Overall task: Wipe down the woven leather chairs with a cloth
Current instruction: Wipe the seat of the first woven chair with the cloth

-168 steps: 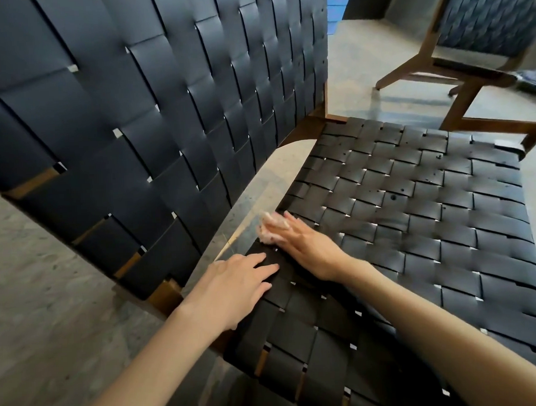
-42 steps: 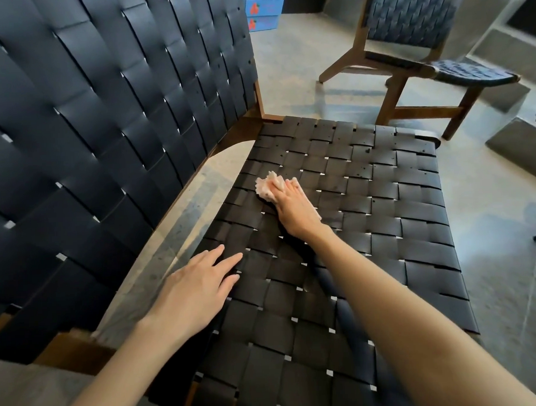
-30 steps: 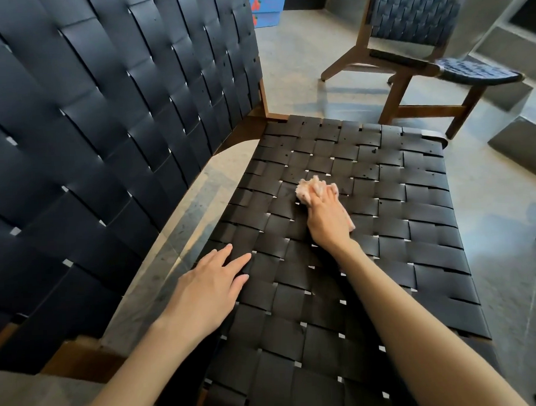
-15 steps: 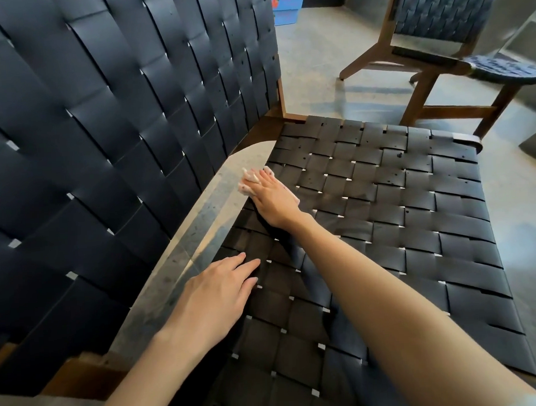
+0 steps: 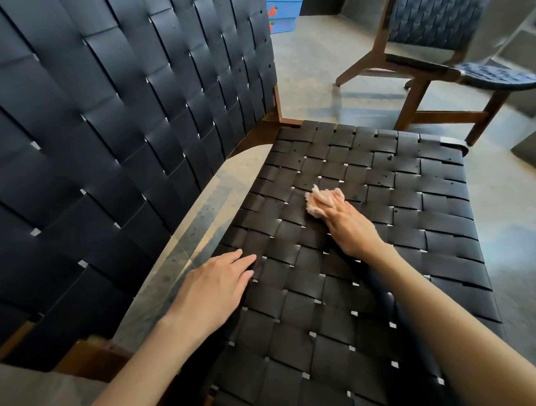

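A black woven leather chair fills the view, with its seat [image 5: 383, 229] in front of me and its backrest [image 5: 121, 132] rising at the left. My right hand [image 5: 349, 227] presses a crumpled pale pink cloth [image 5: 320, 202] onto the middle of the seat, fingers over the cloth. My left hand [image 5: 215, 286] lies flat on the seat's left rear edge, fingers together, holding nothing.
A second woven chair [image 5: 437, 45] with a wooden frame stands on the grey floor at the back right. Blue boxes [image 5: 283, 11] are stacked behind the backrest. A grey concrete step [image 5: 529, 145] sits at the right edge.
My right hand has slid the cloth from the seat's left rear edge to the right, toward the seat's middle. My left hand has stayed in place.
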A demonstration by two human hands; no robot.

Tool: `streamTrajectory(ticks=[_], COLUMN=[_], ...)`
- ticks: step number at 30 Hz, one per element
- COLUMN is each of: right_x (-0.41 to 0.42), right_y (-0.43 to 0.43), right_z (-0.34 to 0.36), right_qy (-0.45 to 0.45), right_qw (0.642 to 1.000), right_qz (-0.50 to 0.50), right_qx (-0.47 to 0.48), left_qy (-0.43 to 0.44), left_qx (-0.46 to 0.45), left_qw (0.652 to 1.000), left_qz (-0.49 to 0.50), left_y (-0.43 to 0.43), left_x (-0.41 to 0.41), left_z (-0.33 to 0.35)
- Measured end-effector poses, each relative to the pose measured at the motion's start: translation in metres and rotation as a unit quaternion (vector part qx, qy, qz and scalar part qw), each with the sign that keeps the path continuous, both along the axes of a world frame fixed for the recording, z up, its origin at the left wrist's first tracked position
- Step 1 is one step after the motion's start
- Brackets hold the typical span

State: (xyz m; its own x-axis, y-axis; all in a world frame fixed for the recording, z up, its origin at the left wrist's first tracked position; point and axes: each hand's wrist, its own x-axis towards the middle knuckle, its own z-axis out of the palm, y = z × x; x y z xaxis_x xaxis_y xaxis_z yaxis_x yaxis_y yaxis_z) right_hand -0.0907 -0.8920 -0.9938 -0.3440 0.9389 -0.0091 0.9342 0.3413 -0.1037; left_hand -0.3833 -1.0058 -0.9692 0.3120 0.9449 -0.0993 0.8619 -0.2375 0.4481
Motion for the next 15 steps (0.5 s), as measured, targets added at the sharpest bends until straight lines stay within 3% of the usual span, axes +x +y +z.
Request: streamTrajectory(ticks=[3, 15], right_x=[0.009, -0.050], right_y=[-0.013, 0.005], right_z=[0.000, 0.013], right_qy=[-0.009, 0.050], right_qw=[0.997, 0.998], right_qz=[-0.070, -0.027], right_qx=[-0.006, -0.005], left_qy=[0.010, 0.034], left_qx=[-0.002, 0.032], left_qw=[1.000, 0.999], left_qz=[-0.002, 0.004], left_y=[-0.001, 0.001], left_x=[0.002, 0.007], left_z=[0.000, 0.001])
